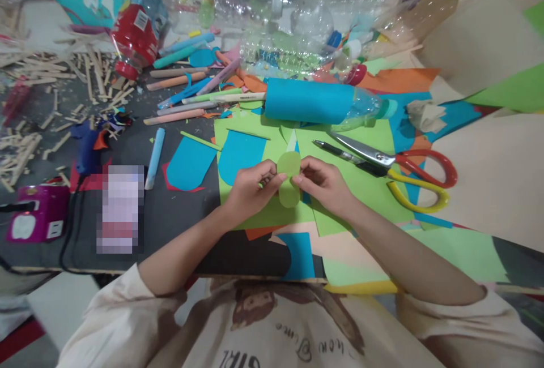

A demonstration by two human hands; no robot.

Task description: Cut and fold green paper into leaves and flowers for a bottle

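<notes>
Between my two hands is a small green paper cutout (289,195) with rounded ends and a narrower waist. My left hand (254,189) pinches its left edge, and my right hand (325,185) pinches the right edge. Below them lie sheets of green paper (365,209). To the right of my right hand rest scissors (395,159) with one red and one yellow handle, and a black pen (351,155) lies against them. Two blue paper pieces with rounded ends, a left one (191,164) and a right one (242,155), lie left of the cutout.
A plastic bottle wrapped in blue paper (310,101) lies beyond my hands, with several clear bottles (276,34) behind it. Markers (182,76), wooden sticks (97,71), a blue glue gun (87,144), a phone (121,209) and a purple box (38,213) occupy the left side.
</notes>
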